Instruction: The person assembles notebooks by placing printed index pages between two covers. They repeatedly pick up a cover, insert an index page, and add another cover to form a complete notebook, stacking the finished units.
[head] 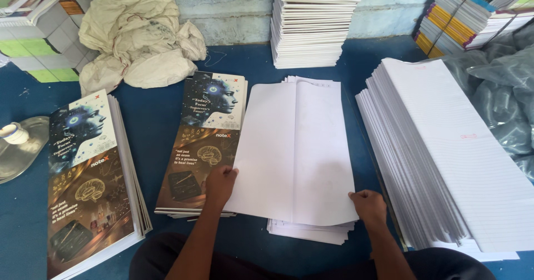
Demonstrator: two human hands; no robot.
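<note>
A plain white folded sheet (295, 146) lies on a deep blue table (161, 113), beside printed covers (203, 143) patterned with a blue glowing head on cream above a golden brain on dark brown. A second stack of covers (89, 174) carries the same pattern. The tall paper stack (450, 152) is white with faint ruled lines, and the crumpled cloth (139, 35) is off-white.
</note>
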